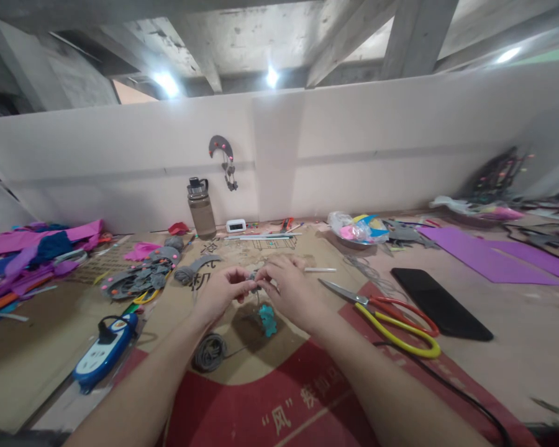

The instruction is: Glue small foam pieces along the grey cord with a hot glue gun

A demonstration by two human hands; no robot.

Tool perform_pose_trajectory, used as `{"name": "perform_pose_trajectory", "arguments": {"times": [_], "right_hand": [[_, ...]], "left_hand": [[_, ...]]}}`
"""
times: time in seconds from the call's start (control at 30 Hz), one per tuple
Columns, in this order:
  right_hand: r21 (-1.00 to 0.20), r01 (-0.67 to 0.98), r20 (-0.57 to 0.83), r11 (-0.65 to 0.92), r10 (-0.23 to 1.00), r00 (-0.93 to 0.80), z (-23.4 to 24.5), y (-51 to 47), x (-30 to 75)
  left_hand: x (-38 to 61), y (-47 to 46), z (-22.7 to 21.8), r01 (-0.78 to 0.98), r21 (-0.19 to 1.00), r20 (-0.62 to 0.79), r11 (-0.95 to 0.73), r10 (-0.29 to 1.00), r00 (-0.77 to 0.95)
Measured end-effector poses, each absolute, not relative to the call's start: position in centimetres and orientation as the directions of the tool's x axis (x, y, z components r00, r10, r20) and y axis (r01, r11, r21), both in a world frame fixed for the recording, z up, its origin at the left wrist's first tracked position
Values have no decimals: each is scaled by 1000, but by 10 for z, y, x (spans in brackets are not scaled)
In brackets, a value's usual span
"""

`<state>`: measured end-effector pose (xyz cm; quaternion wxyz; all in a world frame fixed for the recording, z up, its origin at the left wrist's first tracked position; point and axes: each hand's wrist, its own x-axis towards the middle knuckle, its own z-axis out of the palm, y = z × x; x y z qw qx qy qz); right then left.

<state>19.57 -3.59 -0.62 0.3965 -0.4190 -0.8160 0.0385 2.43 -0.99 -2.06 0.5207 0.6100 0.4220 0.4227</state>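
Note:
My left hand [224, 290] and my right hand [286, 288] meet above the middle of the cardboard, fingertips pinched together on a small grey felt piece [254, 284]. Fingers hide most of that piece, so its shape cannot be made out. Below my right hand is a teal felt cut-out [267, 320] with a scalloped edge, close under a thin cord from the grey piece. A coil of grey cord [210, 352] lies near my left forearm, with a strand running toward the middle. Beyond my left hand is a rolled grey felt strip [184, 275].
Scissors [400, 316] with red and yellow handles and a black phone [440, 304] lie right. A blue-white power strip [106, 351] and grey felt pieces [144, 273] sit left. At the back stand a bottle [201, 211] and a bowl [356, 242] of bagged scraps.

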Motion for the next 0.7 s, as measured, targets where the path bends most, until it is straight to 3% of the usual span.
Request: {"name": "perform_pose_trajectory", "arguments": {"times": [0.17,0.33,0.5,0.7], "right_hand": [[-330,707,628,626,704,-330,-9,-34,195],[-486,686,612,542,771,-176,-5,-36,195],[-547,563,594,620,761,-261,-4,-40,195],[-503,604,590,619,756,-283,-10,-36,193]], "left_hand": [[24,-8,-24,128,988,46,-90,950,309],[25,-7,-23,124,989,52,-85,966,253],[24,-8,-20,109,988,83,-113,967,242],[25,-9,-21,102,986,102,-131,963,251]]}}
